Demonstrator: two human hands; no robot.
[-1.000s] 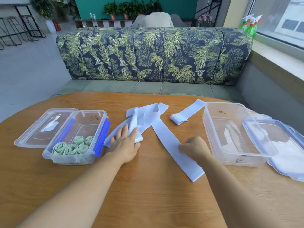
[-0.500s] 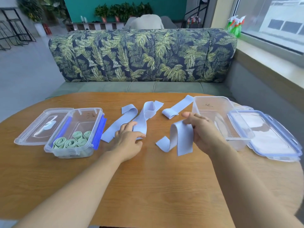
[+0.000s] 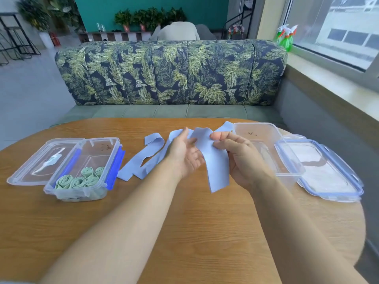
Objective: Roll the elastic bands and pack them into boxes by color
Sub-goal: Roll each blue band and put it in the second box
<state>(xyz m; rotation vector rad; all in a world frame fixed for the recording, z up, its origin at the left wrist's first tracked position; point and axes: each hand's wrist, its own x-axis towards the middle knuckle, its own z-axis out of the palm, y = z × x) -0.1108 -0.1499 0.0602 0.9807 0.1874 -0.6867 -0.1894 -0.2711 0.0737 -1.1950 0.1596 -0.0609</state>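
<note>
Beyond your round wooden table [image 3: 184, 232] stands a palm-print sofa [image 3: 170, 72]. Your right hand [image 3: 240, 158] pinches the upper edge of a pale blue band [image 3: 215, 167] between thumb and fingers, and the band hangs above the table. Your left hand [image 3: 184, 154] is spread, palm toward the band, fingers touching its left edge. More blue bands [image 3: 143, 160] lie far left of your hands. Green rolls [image 3: 82, 179] sit in the left box [image 3: 98, 138]; the right box [image 3: 266, 126] stands just beside your right hand.

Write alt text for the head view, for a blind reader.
The right hand pinches a light blue elastic band above a wooden table, the left hand touching it. More blue bands lie behind; the left box holds green rolls, the right box looks empty.
</note>
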